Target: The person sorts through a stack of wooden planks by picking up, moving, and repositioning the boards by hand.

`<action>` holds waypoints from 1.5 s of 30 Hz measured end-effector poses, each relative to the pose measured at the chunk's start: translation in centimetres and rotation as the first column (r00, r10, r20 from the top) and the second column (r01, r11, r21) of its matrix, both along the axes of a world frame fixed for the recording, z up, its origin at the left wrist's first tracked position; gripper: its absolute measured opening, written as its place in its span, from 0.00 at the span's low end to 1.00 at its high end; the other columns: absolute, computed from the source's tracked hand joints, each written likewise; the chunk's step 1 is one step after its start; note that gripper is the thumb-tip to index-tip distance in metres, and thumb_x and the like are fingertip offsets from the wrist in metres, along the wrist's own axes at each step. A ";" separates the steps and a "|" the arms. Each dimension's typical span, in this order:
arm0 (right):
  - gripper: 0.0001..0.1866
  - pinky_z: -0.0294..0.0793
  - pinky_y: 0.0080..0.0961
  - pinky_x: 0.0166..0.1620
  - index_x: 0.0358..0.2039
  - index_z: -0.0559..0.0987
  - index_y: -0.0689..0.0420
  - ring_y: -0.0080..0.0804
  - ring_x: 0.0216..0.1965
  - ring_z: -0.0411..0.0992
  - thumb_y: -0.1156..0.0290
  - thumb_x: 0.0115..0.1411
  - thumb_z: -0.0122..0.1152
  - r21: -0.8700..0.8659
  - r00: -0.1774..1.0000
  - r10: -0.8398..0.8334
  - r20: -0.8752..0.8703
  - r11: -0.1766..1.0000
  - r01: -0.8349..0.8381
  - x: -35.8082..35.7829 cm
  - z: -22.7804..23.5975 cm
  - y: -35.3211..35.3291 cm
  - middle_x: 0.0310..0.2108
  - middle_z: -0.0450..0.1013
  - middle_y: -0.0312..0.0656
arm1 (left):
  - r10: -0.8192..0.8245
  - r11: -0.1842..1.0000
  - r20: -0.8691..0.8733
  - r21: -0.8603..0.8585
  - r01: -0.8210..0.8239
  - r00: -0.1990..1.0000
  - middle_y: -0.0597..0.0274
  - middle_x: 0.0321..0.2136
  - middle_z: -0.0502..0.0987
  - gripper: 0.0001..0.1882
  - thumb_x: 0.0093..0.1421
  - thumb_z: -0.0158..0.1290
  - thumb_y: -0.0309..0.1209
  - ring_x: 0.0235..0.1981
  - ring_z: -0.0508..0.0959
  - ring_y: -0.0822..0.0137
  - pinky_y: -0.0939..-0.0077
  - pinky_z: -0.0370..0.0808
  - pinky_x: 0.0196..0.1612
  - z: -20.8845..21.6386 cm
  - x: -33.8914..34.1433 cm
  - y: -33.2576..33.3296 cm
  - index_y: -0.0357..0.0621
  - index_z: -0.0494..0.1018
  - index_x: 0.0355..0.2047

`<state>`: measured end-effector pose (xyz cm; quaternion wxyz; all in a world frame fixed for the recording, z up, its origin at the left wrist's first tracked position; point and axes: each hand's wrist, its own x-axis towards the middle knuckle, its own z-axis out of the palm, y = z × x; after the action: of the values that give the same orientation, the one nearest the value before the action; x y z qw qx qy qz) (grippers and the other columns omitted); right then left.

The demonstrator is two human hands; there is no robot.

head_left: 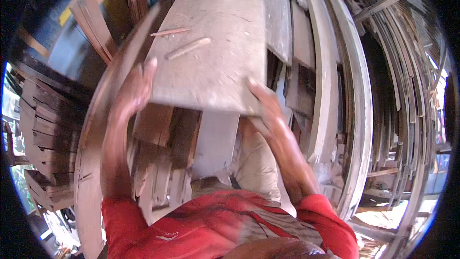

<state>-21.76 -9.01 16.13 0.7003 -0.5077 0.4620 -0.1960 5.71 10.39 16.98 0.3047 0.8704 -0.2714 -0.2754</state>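
Wide grey board (215, 43) fills the view from centre to 12 o'clock, near end held up. Our left hand (136, 88) at 9 o'clock of that end, fingers curled on the edge; our right hand (263, 105) at 3 o'clock, clamped on the corner. Two small wood sticks (187, 48) lie loose on top. We judge: keep board level, both grips firm, or sticks roll.

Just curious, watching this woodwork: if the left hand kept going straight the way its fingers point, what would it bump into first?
The left hand points up along the near left edge of the wide pale wooden board. Going on, it would probably first meet the curved grey plank beside that edge, though blur leaves depth uncertain.
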 end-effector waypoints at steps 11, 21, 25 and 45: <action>0.28 0.73 0.31 0.54 0.56 0.75 0.67 0.34 0.48 0.75 0.59 0.62 0.66 -0.196 0.967 -0.154 -0.204 0.974 0.114 -13.1 -3.4 4.0 0.50 0.76 0.47 | -0.021 0.982 -0.294 -0.187 -0.036 0.956 0.19 0.43 0.74 0.40 0.69 0.46 0.55 0.48 0.77 0.30 0.44 0.73 0.51 -7.7 -14.6 4.6 0.22 0.58 0.57; 0.32 0.72 0.30 0.52 0.53 0.76 0.68 0.34 0.46 0.75 0.49 0.65 0.59 -0.277 0.924 0.013 -0.382 0.952 -0.128 -12.7 -2.3 0.8 0.45 0.77 0.48 | -0.517 0.283 -0.793 -0.514 -0.810 0.323 0.55 0.44 0.80 0.35 0.69 0.39 0.61 0.47 0.77 0.61 0.63 0.70 0.56 -16.0 -15.8 3.4 0.39 0.76 0.45; 0.40 0.72 0.37 0.52 0.49 0.79 0.70 0.41 0.45 0.75 0.38 0.67 0.49 -0.406 0.810 -0.160 -0.563 0.908 -0.103 -9.8 -1.7 3.2 0.42 0.79 0.52 | -0.523 -0.187 -0.739 -0.386 -0.903 0.424 0.52 0.46 0.80 0.37 0.69 0.37 0.62 0.50 0.77 0.55 0.58 0.67 0.61 -17.8 -15.1 -1.0 0.37 0.77 0.45; 0.52 0.61 0.37 0.64 0.61 0.67 0.74 0.44 0.57 0.68 0.30 0.67 0.38 -0.320 0.839 -0.103 -0.534 0.943 -0.088 -12.7 -2.6 0.1 0.55 0.72 0.58 | -0.569 -0.330 -0.254 -0.801 -0.500 0.782 0.58 0.27 0.69 0.39 0.71 0.17 0.62 0.36 0.68 0.58 0.59 0.60 0.58 6.3 -15.4 -2.5 0.47 0.64 0.19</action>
<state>-34.45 -8.94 13.56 0.4439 -0.6507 0.6040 -0.1214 -9.69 7.88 23.24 0.9335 0.0669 -0.2852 -0.2067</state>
